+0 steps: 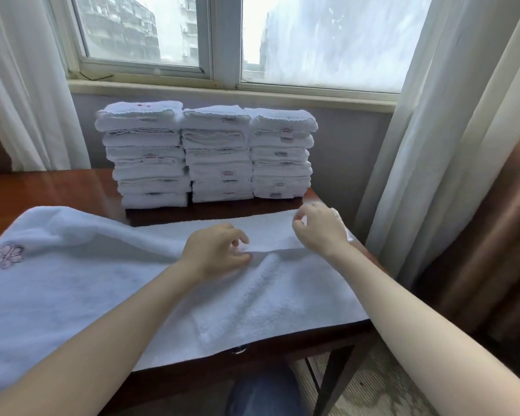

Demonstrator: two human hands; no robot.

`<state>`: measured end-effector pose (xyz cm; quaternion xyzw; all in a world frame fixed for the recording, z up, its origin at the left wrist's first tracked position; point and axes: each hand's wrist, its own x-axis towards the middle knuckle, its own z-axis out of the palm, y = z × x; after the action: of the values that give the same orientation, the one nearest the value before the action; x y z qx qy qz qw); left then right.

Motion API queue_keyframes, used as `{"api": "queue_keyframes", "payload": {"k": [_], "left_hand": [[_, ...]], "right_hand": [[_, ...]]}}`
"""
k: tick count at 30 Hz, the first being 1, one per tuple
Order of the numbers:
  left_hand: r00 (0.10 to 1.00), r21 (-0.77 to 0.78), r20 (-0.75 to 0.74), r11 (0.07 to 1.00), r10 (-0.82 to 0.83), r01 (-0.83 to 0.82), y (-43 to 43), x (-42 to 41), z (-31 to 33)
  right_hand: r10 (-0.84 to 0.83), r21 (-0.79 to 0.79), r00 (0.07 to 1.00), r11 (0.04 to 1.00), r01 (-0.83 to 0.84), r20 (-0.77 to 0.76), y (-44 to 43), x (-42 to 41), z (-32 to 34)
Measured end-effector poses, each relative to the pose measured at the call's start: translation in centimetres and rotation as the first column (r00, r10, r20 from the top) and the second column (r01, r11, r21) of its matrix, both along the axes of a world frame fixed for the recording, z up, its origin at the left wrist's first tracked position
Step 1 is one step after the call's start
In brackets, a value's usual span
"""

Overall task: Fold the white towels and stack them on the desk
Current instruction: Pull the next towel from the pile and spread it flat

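A large white towel (108, 283) lies spread over the dark wooden desk (42, 187), with a pink flower emblem at its left end. My left hand (216, 250) rests at the towel's middle and pinches a raised ridge of cloth. My right hand (318, 229) pinches the towel's far right corner just above the desk. Behind the towel, three stacks of folded white towels (213, 154) stand side by side against the wall.
White curtains (433, 145) hang at both sides of the window, with a brown drape (493, 235) at the right. The desk's right edge is just past my right hand. My knee in blue trousers (264, 391) shows under the desk's front edge.
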<state>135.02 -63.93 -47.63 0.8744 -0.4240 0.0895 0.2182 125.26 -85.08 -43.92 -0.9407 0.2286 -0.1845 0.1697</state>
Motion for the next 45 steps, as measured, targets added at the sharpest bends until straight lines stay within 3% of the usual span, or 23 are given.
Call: {"api": "queue_keyframes", "payload": {"k": [7,13,19,27,34,39,42,45], "left_hand": [[0.987,-0.021,0.065,0.989,0.147,-0.146,6.5,2.9,1.7],[0.948,0.022,0.046,0.949,0.314,-0.316,14.0,6.4,2.6],[0.909,0.023,-0.010,0.909,0.417,-0.417,20.1,8.8,2.1],[0.858,-0.101,-0.067,0.852,0.509,-0.514,23.1,10.6,0.3],[0.794,-0.112,-0.135,0.787,0.593,-0.607,23.0,13.1,-0.2],[0.847,-0.156,-0.114,0.833,0.519,-0.531,23.1,14.2,-1.0],[0.910,-0.012,-0.012,0.910,0.413,-0.413,23.1,15.3,-1.2],[0.932,0.144,-0.084,0.929,0.354,-0.340,23.1,16.4,-1.1]], "right_hand": [[0.316,0.194,0.945,0.925,-0.327,0.083,8.7,4.6,1.6],[0.449,0.302,0.887,0.835,-0.460,0.109,15.6,9.4,0.9],[0.501,0.357,0.859,0.788,-0.502,0.103,20.9,13.9,-0.4],[0.431,0.285,0.902,0.865,-0.412,-0.004,24.5,18.2,-2.7],[0.418,0.204,0.906,0.883,-0.422,0.068,24.6,19.1,-4.9],[0.463,0.233,0.878,0.847,-0.478,0.121,24.3,19.5,-5.2],[0.473,0.292,0.866,0.816,-0.499,0.159,24.1,19.6,-5.2],[0.480,0.327,0.858,0.793,-0.514,0.184,24.0,19.8,-5.3]]}}
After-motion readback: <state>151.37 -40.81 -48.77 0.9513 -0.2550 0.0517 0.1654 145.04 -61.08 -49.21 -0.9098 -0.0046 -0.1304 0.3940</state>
